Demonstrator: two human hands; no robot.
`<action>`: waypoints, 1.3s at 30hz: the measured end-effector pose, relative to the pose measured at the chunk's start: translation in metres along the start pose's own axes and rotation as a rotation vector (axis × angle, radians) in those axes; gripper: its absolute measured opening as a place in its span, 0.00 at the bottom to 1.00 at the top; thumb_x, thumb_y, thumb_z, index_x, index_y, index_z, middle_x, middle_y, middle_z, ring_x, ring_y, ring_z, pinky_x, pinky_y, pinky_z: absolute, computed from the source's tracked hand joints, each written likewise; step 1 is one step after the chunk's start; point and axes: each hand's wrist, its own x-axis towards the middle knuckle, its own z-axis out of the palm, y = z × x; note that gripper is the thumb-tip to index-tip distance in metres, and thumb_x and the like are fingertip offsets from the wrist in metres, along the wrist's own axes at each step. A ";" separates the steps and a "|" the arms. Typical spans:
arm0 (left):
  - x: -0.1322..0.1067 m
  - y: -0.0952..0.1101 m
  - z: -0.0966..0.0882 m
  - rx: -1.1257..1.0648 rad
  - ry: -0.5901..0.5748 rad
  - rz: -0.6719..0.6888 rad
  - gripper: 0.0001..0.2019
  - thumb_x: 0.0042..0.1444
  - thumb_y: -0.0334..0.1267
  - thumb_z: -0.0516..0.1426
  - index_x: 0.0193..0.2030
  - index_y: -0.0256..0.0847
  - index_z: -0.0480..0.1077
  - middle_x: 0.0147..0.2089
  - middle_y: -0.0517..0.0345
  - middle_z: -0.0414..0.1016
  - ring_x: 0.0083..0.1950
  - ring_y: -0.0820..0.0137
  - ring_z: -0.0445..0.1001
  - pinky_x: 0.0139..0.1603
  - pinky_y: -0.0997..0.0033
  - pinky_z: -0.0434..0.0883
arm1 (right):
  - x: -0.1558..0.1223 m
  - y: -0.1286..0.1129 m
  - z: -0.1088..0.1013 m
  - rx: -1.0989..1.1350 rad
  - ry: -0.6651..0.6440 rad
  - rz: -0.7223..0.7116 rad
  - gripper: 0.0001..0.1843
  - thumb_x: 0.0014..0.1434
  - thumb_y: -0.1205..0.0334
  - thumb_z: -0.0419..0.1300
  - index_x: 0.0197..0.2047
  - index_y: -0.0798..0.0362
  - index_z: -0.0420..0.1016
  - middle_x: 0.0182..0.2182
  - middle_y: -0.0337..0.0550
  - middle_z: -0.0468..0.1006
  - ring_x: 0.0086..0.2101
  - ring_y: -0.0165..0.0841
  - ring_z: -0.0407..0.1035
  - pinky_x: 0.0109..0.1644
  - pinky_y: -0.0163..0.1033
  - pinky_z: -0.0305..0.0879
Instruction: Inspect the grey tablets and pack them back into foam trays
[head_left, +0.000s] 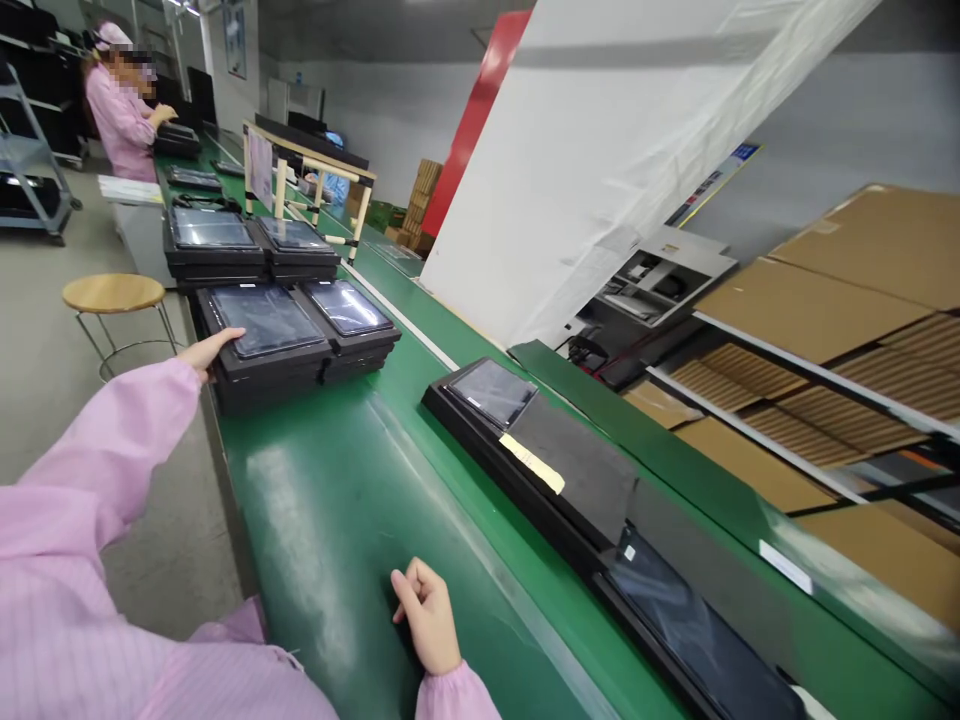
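Note:
My left hand [211, 351] reaches out in a pink sleeve and grips the near left corner of the top black tray [267, 335], thumb lying along its rim. That tray holds a glossy dark screen and tops a stack, with a twin stack [352, 322] beside it on the green conveyor belt [337, 500]. My right hand [427, 615] rests on the belt close to me, fingers curled in, holding nothing. To its right lies a long black tray [570, 480] with a screen [491, 388] and a yellow label.
More tray stacks [214, 245] stand farther up the belt. A person in pink [120, 110] works at the far end. A round wooden stool [114, 295] stands left of the belt. Cardboard sheets [817, 310] and a large white panel [615, 150] are on the right.

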 end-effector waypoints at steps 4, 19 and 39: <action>-0.037 -0.032 0.031 -0.173 -0.042 -0.115 0.21 0.53 0.44 0.67 0.43 0.26 0.71 0.32 0.61 0.76 0.31 0.75 0.75 0.37 0.77 0.73 | 0.026 -0.011 0.022 0.158 -0.018 0.035 0.30 0.37 0.35 0.74 0.24 0.51 0.69 0.14 0.27 0.60 0.16 0.23 0.56 0.20 0.31 0.61; -0.119 -0.158 0.055 -0.792 -0.348 -0.374 0.10 0.54 0.37 0.51 0.34 0.39 0.74 0.45 0.45 0.79 0.53 0.56 0.76 0.56 0.48 0.72 | 0.156 -0.123 0.063 0.414 -0.178 0.213 0.18 0.48 0.57 0.71 0.42 0.56 0.79 0.29 0.48 0.85 0.31 0.43 0.81 0.31 0.42 0.78; -0.032 -0.093 0.015 -0.039 -0.298 -0.093 0.25 0.34 0.35 0.74 0.42 0.37 0.73 0.37 0.50 0.80 0.38 0.56 0.79 0.40 0.64 0.72 | 0.127 -0.039 0.034 0.422 -0.006 0.087 0.28 0.38 0.47 0.76 0.41 0.51 0.80 0.37 0.44 0.86 0.47 0.49 0.79 0.49 0.48 0.77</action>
